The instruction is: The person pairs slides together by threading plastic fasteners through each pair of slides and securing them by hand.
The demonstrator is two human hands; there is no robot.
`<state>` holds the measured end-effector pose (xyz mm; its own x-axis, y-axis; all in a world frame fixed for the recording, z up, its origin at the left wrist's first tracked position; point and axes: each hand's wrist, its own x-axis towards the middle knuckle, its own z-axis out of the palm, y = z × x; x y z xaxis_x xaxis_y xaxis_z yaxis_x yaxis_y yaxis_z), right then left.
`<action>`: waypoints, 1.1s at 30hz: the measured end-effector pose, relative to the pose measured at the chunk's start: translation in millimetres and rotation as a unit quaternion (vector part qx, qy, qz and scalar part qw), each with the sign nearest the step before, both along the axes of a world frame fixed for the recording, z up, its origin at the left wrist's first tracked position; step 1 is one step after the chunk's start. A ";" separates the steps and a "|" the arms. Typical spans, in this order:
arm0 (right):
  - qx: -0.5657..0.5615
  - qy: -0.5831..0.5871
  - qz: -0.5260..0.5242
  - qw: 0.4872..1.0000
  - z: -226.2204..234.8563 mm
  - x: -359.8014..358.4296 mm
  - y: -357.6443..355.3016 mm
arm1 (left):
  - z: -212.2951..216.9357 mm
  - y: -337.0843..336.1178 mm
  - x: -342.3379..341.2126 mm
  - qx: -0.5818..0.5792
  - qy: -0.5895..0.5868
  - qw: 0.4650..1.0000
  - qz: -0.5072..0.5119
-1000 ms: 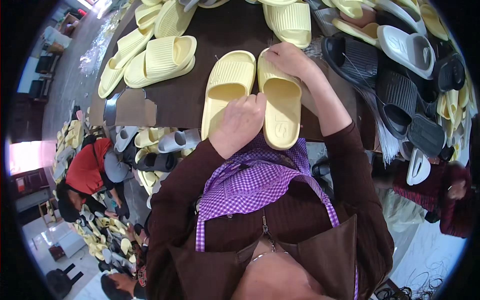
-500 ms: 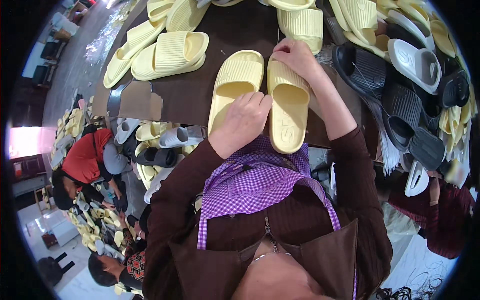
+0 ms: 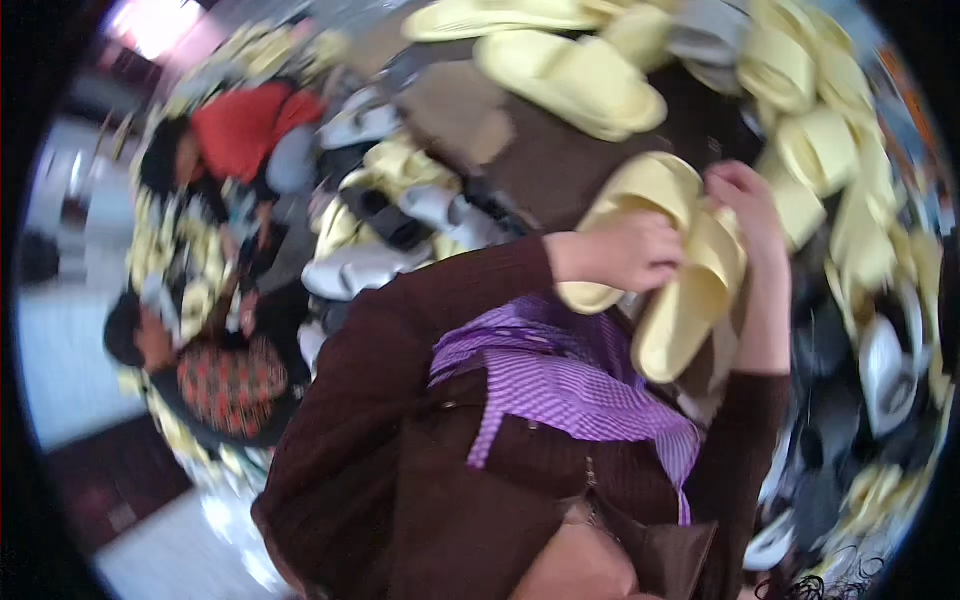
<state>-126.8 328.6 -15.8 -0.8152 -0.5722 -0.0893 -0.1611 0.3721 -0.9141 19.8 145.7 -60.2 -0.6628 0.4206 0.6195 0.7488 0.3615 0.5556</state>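
Two pale yellow slide sandals lie side by side at the near edge of the brown work surface [image 3: 570,175]. Across the left slide sandal [image 3: 655,180] rests my left hand [image 3: 628,252], its fingers curled in beside the inner edge of the right slide sandal [image 3: 690,300]. Whatever those fingers may hold is hidden. My right hand [image 3: 752,208] is closed at the toe end of the right slide sandal, thumb and fingers bent over its front. Motion blurs both hands somewhat.
More yellow slides [image 3: 575,80] lie at the back. Black and white slides [image 3: 890,375] crowd the right side. At the left, a person in red [image 3: 250,125] and a person in a patterned top [image 3: 230,385] bend beside heaps of slides. A brown cardboard piece [image 3: 460,110] lies at the surface's left end.
The view has swung, so the surroundings sit differently and look blurred. My hands remain at the same two slides, whose toes now tip toward the upper right.
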 end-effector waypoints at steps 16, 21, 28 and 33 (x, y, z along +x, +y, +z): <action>0.080 -0.119 0.118 0.983 18.7 -8.2 -57.4 | -0.1 -1.5 -26.1 0.064 -0.174 0.982 -0.037; 0.106 -0.095 0.164 0.976 12.9 -12.6 -56.3 | -4.4 -1.0 -28.1 0.084 -0.180 0.979 -0.040; 0.141 0.018 0.159 0.977 5.3 -19.0 -40.4 | -7.1 0.0 -30.5 0.082 -0.174 0.981 -0.024; 0.165 0.094 0.144 0.971 -1.4 -15.7 -33.5 | 1.3 -4.2 -23.1 0.091 -0.202 0.975 -0.015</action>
